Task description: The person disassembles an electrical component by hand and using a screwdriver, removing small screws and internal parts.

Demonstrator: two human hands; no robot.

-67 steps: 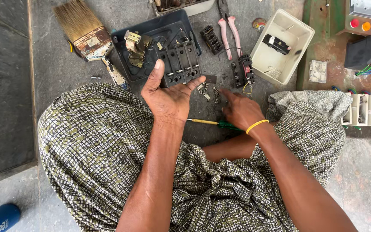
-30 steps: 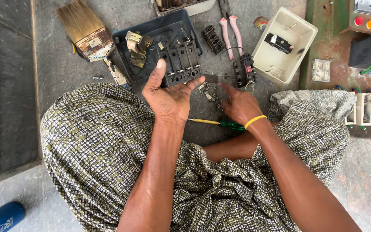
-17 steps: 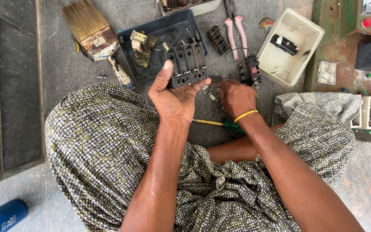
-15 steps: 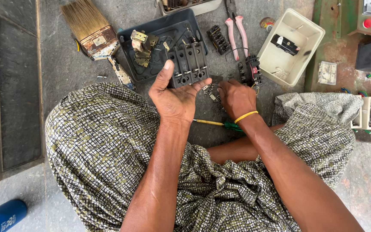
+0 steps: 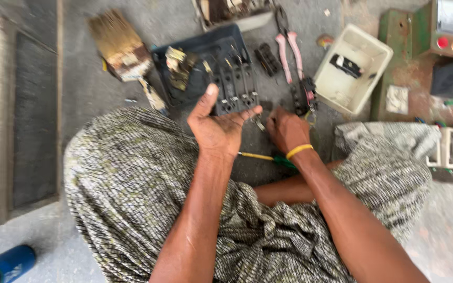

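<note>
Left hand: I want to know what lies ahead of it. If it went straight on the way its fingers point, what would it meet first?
Probably the black switch block in the dark tray; the left hand points up-frame at it, though depth is unclear.

Person seen from above with bare forearms, a yellow band [image 5: 299, 151] on the right wrist, and a loose garment [image 5: 132, 194] finely checked in olive and cream.

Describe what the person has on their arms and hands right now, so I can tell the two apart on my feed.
Both forearms are bare, with no sleeves or gloves in view. The right hand has a thin yellow band around the wrist. The left hand shows no band, watch or ring that I can see. Below the arms lies a loose garment with a fine olive and cream check.
</note>
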